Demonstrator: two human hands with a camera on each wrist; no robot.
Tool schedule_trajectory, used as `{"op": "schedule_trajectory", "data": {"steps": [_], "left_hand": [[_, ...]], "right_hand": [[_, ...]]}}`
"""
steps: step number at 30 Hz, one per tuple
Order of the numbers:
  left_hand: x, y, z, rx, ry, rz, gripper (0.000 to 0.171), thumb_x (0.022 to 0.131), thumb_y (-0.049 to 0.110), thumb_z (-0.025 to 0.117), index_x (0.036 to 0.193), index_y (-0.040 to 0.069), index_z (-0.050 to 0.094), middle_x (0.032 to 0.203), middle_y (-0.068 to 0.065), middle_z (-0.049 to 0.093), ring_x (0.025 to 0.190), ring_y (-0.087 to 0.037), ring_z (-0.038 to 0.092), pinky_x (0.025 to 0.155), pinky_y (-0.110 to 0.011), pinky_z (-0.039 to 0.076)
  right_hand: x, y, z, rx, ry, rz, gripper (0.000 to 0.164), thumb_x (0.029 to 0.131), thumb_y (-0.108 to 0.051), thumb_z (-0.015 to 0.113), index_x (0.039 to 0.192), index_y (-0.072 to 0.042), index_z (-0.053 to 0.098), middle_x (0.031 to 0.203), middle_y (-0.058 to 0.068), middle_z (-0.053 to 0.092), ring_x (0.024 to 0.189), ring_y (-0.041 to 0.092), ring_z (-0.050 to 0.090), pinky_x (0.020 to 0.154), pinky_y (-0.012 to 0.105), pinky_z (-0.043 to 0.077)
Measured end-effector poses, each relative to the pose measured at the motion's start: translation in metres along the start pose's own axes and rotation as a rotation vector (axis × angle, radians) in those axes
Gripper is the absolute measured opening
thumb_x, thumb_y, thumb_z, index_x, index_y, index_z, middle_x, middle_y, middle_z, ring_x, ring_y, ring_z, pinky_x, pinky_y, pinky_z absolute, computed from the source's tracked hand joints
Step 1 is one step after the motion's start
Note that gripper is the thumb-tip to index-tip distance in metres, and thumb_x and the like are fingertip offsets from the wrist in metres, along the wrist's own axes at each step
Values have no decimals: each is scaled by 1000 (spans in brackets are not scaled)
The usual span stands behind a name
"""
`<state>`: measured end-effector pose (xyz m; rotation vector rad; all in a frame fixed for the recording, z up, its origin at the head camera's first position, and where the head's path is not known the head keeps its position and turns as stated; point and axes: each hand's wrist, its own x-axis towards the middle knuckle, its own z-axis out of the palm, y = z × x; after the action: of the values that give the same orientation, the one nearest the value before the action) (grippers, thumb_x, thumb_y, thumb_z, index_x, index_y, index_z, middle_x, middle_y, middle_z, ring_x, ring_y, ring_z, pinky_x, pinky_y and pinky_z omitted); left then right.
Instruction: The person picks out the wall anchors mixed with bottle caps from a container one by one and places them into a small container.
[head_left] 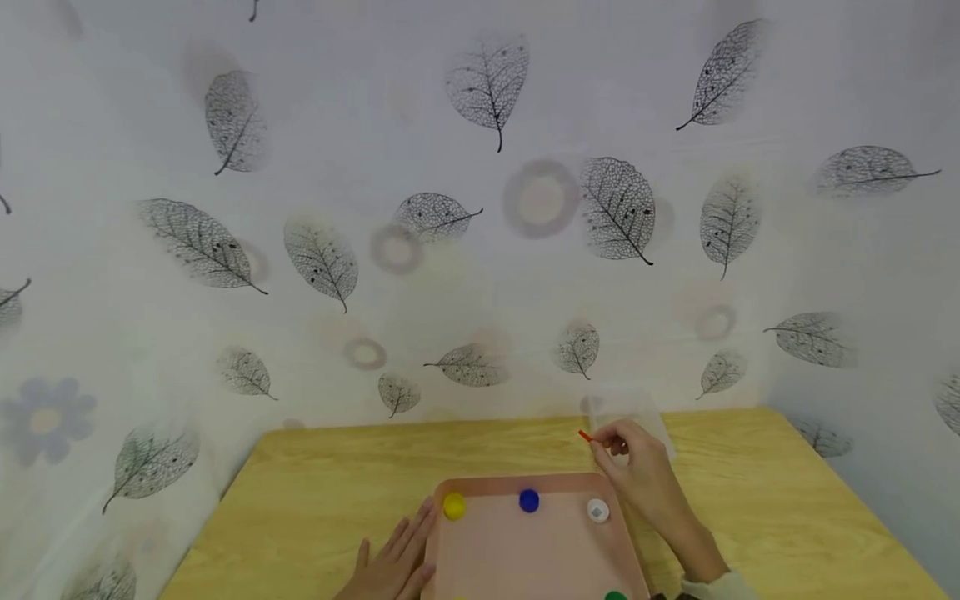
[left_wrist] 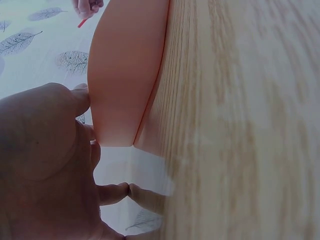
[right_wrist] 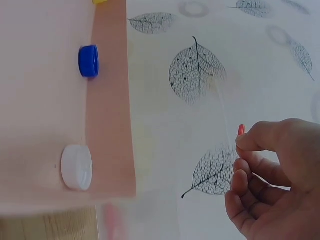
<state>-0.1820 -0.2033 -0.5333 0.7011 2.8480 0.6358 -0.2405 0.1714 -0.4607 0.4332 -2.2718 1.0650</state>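
Note:
My right hand [head_left: 637, 471] pinches a short, thin red stick [head_left: 585, 435] between thumb and forefinger, raised past the far right corner of a pink tray [head_left: 525, 550]. In the right wrist view the red stick [right_wrist: 241, 130] pokes out above the fingertips. Straight fingers of my left hand [head_left: 397, 558] lie along the tray's left side; the left wrist view has the thumb touching the tray wall [left_wrist: 125, 75]. Inside the tray, along its far side, sit a yellow cap [head_left: 453, 506], a blue cap [head_left: 529, 500] and a white cap [head_left: 597, 511].
A green cap [head_left: 616, 596] shows partly at the tray's near right, cut off by the frame. Behind my right hand lies a clear plastic container [head_left: 641, 408], partly covered. The wood-grain table [head_left: 322, 475] meets a leaf-patterned backdrop [head_left: 480, 292].

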Motion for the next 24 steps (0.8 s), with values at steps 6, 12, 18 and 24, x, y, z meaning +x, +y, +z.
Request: {"op": "schedule_trajectory", "data": {"steps": [6,12,18,24], "left_hand": [[-3,2,-3,51,-31,-2,70,96,62,26,154,26,6,159,3,4,139,-40,19,87,-83,5],[2,6,-3,-21,-17,-77,62,99,57,22,153,31,6,158,1,11,139,-39,21,88,-82,2],[4,6,-1,-41,-17,-95,63,99,57,23,153,31,7,158,-1,13,139,-40,21,88,-82,-1],[5,4,0,-20,-5,-104,62,99,57,24,153,32,7,158,4,11,138,-39,23,89,-81,-1]], "right_hand": [[3,13,-10,-36,49,18,16,80,1,72,87,-12,65,81,-6,62,71,10,56,61,24,50],[2,24,-17,-86,64,55,16,80,1,71,85,-13,64,80,-5,62,71,10,56,63,20,49],[2,32,-21,-143,85,68,14,80,-2,72,86,-12,65,79,-5,62,70,11,56,62,24,49],[1,40,-22,-144,91,82,11,80,-4,72,85,-10,65,78,-4,62,69,12,56,61,22,48]]}}
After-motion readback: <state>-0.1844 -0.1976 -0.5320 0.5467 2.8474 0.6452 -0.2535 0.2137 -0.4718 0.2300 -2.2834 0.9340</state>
